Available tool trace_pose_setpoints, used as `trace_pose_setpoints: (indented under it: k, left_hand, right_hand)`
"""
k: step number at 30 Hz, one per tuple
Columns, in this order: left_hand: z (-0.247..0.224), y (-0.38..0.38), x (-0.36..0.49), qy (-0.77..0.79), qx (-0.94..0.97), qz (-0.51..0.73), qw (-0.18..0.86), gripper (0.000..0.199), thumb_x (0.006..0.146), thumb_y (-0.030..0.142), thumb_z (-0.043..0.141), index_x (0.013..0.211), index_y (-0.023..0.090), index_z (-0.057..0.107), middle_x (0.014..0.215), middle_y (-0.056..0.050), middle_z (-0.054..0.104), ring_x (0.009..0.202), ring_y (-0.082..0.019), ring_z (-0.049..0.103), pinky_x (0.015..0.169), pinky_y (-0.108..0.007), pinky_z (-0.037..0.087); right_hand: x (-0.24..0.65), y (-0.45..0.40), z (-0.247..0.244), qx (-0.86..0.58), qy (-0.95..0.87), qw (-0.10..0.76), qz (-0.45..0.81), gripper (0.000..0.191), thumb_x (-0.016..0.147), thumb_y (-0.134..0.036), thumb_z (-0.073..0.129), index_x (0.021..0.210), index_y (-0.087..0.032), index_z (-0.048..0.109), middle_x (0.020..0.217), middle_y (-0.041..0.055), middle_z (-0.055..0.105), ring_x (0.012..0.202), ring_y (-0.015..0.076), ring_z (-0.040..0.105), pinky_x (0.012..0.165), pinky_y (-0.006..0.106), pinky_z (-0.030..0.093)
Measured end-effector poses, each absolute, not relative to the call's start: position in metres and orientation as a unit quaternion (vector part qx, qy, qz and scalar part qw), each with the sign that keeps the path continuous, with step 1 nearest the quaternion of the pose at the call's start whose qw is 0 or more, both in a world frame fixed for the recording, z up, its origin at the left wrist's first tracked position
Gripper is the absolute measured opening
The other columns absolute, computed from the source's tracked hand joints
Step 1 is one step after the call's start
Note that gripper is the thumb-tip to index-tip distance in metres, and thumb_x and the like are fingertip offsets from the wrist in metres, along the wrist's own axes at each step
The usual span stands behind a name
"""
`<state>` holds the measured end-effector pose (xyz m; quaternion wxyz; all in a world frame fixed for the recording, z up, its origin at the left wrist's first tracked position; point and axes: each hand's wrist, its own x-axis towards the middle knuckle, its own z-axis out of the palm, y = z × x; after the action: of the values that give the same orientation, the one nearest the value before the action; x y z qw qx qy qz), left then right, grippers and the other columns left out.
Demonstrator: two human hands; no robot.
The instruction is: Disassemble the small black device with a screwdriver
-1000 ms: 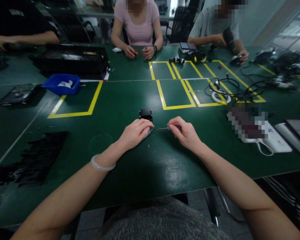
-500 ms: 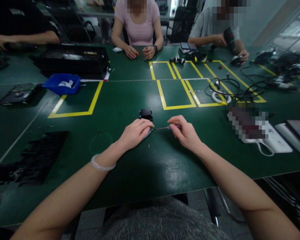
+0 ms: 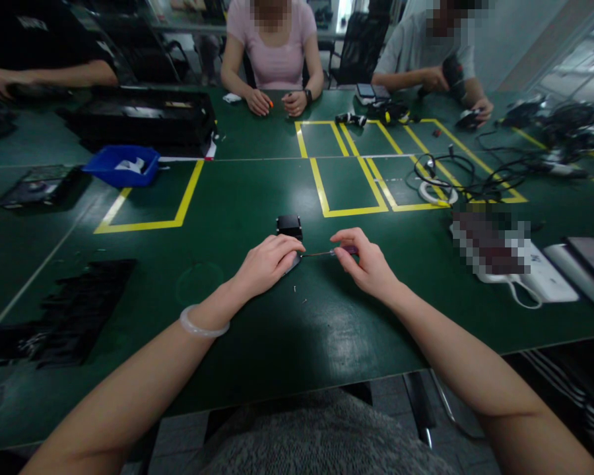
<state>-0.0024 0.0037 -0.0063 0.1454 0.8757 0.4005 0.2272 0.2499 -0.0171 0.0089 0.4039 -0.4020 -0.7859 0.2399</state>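
My right hand (image 3: 363,260) is closed around the handle of a screwdriver (image 3: 319,254), its thin shaft pointing left. The screwdriver's tip meets the end of a small grey piece (image 3: 293,263) under my left hand (image 3: 272,260). That hand is closed over the piece and covers most of it, so I cannot make out its kind. Just beyond my left fingers sits a small black box-shaped part (image 3: 289,225) with light spots at its corners. Two tiny screws (image 3: 295,288) lie on the green table (image 3: 257,336) nearer to me.
A blue tray (image 3: 123,168) and a long black housing (image 3: 143,122) stand at the left, with black strips (image 3: 86,310) nearer. Cables (image 3: 470,175) and white devices (image 3: 549,270) lie at the right. Co-workers (image 3: 277,59) sit across the table, one holding a dark tool.
Almost nothing differs. My right fingers have shifted very slightly on the screwdriver handle; my left hand, the black part and the tiny screws stay in place.
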Motion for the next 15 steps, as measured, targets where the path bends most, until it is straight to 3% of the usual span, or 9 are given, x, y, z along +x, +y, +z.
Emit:
trace_pose_setpoints:
  k: [5, 11, 15]
  left_hand:
    - [-0.007, 0.0039, -0.0021, 0.398, 0.876, 0.233, 0.145, 0.029, 0.103, 0.03, 0.038, 0.115, 0.023, 0.064, 0.123, -0.005, 0.067, 0.114, -0.022, 0.06, 0.101, -0.04, 0.047]
    - [-0.0068, 0.0041, -0.0021, 0.398, 0.876, 0.231, 0.146, 0.029, 0.104, 0.03, 0.037, 0.115, 0.023, 0.063, 0.123, -0.005, 0.067, 0.114, -0.022, 0.06, 0.1, -0.04, 0.047]
    - [-0.0062, 0.0041, -0.0023, 0.398, 0.876, 0.23, 0.145, 0.029, 0.104, 0.03, 0.038, 0.115, 0.022, 0.063, 0.124, -0.005, 0.067, 0.114, -0.022, 0.06, 0.1, -0.039, 0.047]
  right_hand:
    - [0.2509, -0.0161, 0.0094, -0.394, -0.797, 0.387, 0.243, 0.011, 0.099, -0.031, 0.05, 0.099, -0.022, 0.056, 0.078, -0.0013, 0.063, 0.058, 0.0098, 0.057, 0.059, 0.024, 0.045]
    - [0.25, -0.0165, 0.01, -0.398, -0.791, 0.407, 0.226, 0.015, 0.098, -0.028, 0.05, 0.11, -0.022, 0.055, 0.093, 0.0031, 0.066, 0.068, 0.0121, 0.063, 0.066, 0.026, 0.049]
    - [0.2507, -0.0157, 0.01, -0.392, -0.802, 0.392, 0.223, 0.01, 0.098, -0.031, 0.052, 0.099, -0.021, 0.057, 0.082, 0.0007, 0.064, 0.066, 0.012, 0.062, 0.063, 0.024, 0.046]
